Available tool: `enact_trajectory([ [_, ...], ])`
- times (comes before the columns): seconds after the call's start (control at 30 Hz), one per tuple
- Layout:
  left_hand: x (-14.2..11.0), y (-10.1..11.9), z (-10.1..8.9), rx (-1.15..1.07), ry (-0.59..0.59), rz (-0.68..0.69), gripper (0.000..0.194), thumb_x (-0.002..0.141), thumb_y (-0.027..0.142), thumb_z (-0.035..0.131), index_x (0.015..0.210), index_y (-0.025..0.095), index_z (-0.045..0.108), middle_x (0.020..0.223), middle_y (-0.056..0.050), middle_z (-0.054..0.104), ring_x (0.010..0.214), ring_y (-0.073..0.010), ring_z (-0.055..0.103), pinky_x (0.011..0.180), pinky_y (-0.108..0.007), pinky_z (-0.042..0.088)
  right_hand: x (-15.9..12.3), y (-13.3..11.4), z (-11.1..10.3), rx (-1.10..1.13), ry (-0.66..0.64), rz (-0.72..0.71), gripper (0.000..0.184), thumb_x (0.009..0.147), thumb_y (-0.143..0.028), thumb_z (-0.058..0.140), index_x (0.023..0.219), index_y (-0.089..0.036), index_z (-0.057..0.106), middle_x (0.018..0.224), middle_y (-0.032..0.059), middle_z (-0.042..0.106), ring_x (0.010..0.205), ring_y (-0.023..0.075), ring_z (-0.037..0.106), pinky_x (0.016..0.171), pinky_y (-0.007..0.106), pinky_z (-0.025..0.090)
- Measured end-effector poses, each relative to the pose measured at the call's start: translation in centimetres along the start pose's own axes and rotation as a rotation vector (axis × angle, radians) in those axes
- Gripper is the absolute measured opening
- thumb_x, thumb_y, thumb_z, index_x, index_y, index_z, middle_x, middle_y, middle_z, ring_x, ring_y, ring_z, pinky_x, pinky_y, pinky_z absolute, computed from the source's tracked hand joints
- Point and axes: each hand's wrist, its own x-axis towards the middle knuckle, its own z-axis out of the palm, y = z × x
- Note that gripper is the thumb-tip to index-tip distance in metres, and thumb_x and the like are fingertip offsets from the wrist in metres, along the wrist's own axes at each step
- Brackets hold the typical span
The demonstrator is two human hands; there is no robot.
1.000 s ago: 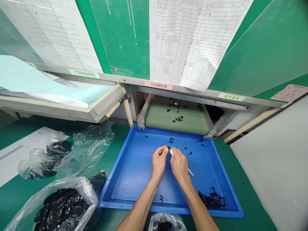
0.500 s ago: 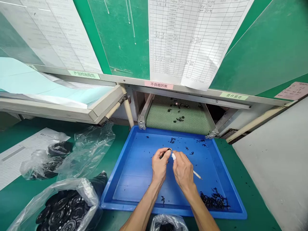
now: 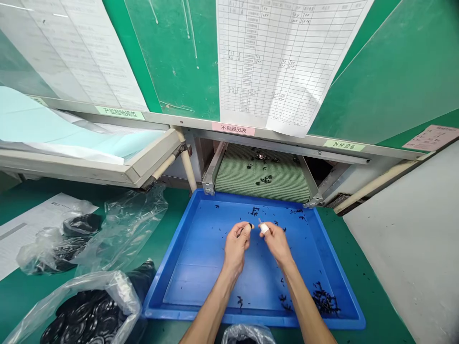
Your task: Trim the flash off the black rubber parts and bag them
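Above the blue tray (image 3: 201,282), my left hand (image 3: 234,246) is closed, pinching a small black part (image 3: 250,225) between thumb and fingers; most of that part is hidden. Facing it, my right hand (image 3: 277,242) is closed around a slim tool with a white wrapped grip (image 3: 264,228). Its thin tip points up and to the left, a small gap away from the black part. Small black scraps (image 3: 254,211) lie about the tray, with a larger heap of black scraps (image 3: 324,300) in its near right corner.
Beyond the tray, a green conveyor belt (image 3: 233,179) carries several black pieces. At left, an open plastic bag (image 3: 124,291) holds black round parts, near a smaller knotted bag (image 3: 46,243). Another bag (image 3: 247,330) stands at the front edge. Paper sheets (image 3: 287,62) hang on the green board.
My hands have come apart. The white-gripped tool has turned and left the black part, and its rear end no longer shows below my right hand. The view has shifted slightly.
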Motion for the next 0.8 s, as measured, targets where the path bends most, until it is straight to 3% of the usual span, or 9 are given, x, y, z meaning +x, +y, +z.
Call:
enact_trajectory([
  [0.07, 0.3, 0.0, 0.0, -0.144, -0.010, -0.077, 0.035, 0.066, 0.030, 0.075, 0.094, 0.013, 0.064, 0.075, -0.003, 0.063, 0.049, -0.0036, 0.043, 0.037, -0.014, 0.024, 1.6, -1.0, -1.3, -0.098, 0.067, -0.062, 0.023, 0.077, -0.026, 0.045, 0.082, -0.018, 0.066, 0.066, 0.0016, 0.059, 0.059, 0.0146, 0.048, 0.058, 0.024, 0.035],
  [0.2, 0.8, 0.0, -0.1, -0.355, 0.032, -0.167, 0.029, 0.066, 0.020, 0.073, 0.091, 0.010, 0.066, 0.082, -0.008, 0.064, 0.062, -0.0080, 0.056, 0.040, -0.013, 0.034, 6.4, -4.6, -2.4, -0.380, 0.163, -0.291, 0.032, 0.081, -0.020, 0.041, 0.100, -0.018, 0.067, 0.096, 0.0084, 0.062, 0.089, 0.0207, 0.053, 0.081, 0.030, 0.037],
  [0.3, 1.0, 0.2, -0.2, -0.464, 0.059, -0.207, 0.015, 0.068, 0.018, 0.070, 0.079, 0.010, 0.066, 0.084, -0.009, 0.065, 0.067, -0.0110, 0.060, 0.043, -0.014, 0.039, 10.0, -6.8, -1.9, -0.444, 0.136, -0.341, 0.036, 0.079, -0.014, 0.043, 0.107, -0.018, 0.065, 0.102, 0.0099, 0.059, 0.092, 0.0218, 0.054, 0.082, 0.030, 0.037],
  [0.4, 1.0, 0.6, -0.4, -0.464, 0.083, -0.187, 0.013, 0.071, 0.022, 0.069, 0.076, 0.011, 0.066, 0.083, -0.007, 0.064, 0.067, -0.0115, 0.060, 0.043, -0.015, 0.041, 11.6, -7.7, -1.2, -0.429, 0.086, -0.334, 0.031, 0.075, -0.011, 0.046, 0.096, -0.018, 0.069, 0.097, 0.0099, 0.059, 0.086, 0.0210, 0.055, 0.075, 0.029, 0.038],
  [0.53, 0.9, 1.1, -0.2, -0.373, 0.108, -0.101, 0.026, 0.071, 0.035, 0.072, 0.080, 0.011, 0.068, 0.081, -0.006, 0.062, 0.065, -0.0089, 0.056, 0.043, -0.014, 0.039, 9.5, -7.1, -0.6, -0.332, -0.028, -0.308, 0.021, 0.080, -0.021, 0.048, 0.085, -0.017, 0.068, 0.085, 0.0067, 0.060, 0.073, 0.0171, 0.054, 0.064, 0.026, 0.038],
  [0.63, 0.7, 1.0, 0.1, -0.323, 0.058, -0.033, 0.036, 0.065, 0.033, 0.078, 0.093, 0.012, 0.069, 0.084, -0.006, 0.062, 0.062, -0.0063, 0.051, 0.042, -0.013, 0.033, 6.0, -6.0, 0.1, -0.202, -0.202, -0.223, 0.028, 0.081, -0.038, 0.051, 0.088, -0.015, 0.067, 0.069, 0.0021, 0.058, 0.049, 0.0092, 0.039, 0.047, 0.023, 0.031],
  [0.73, 0.6, 0.5, 0.2, -0.263, 0.012, 0.040, 0.040, 0.066, 0.032, 0.077, 0.101, 0.014, 0.069, 0.070, -0.001, 0.057, 0.053, -0.0041, 0.041, 0.041, -0.015, 0.027, 2.7, -5.0, 0.9, 0.214, -0.384, 0.014, 0.035, 0.074, -0.046, 0.061, 0.090, -0.015, 0.063, 0.060, -0.0033, 0.050, 0.042, 0.0041, 0.022, 0.040, 0.021, 0.019],
  [0.8, 0.4, 0.2, 0.2, -0.210, -0.030, 0.095, 0.036, 0.069, 0.033, 0.074, 0.100, 0.015, 0.070, 0.070, 0.000, 0.053, 0.051, -0.0033, 0.035, 0.042, -0.016, 0.025, 1.3, -4.6, 1.2, 0.478, -0.415, 0.151, 0.037, 0.066, -0.046, 0.071, 0.085, -0.015, 0.062, 0.054, -0.0076, 0.040, 0.042, 0.0027, 0.017, 0.039, 0.020, 0.014],
])
